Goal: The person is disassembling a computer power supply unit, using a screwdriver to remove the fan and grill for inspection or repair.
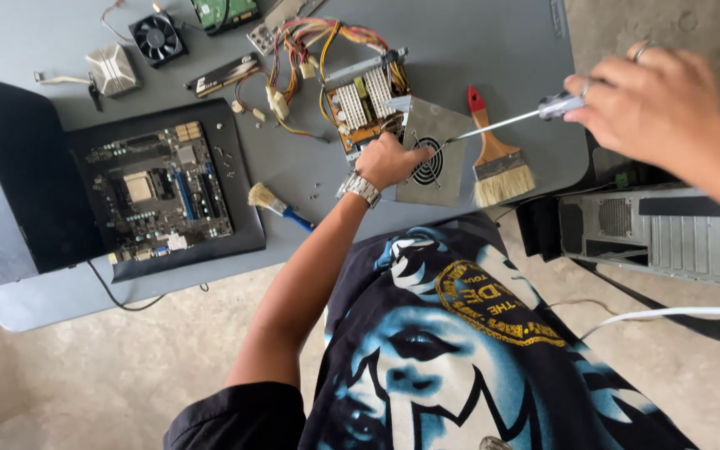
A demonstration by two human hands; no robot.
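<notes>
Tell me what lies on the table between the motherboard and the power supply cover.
In the head view, a small blue-handled brush lies between the motherboard and the power supply cover.

Red-handled brush [497,154], grey metal cover [433,150], blue-handled brush [281,208].

Computer repair workshop, informal. Grey bench [477,50] on bare concrete floor [85,375], strewn with stripped parts: motherboard [160,190] near left edge, fan [158,37] and heatsink [112,70] at far edge, opened power supply [377,100], brushes. PC case [652,233] stands off the right edge.
</notes>
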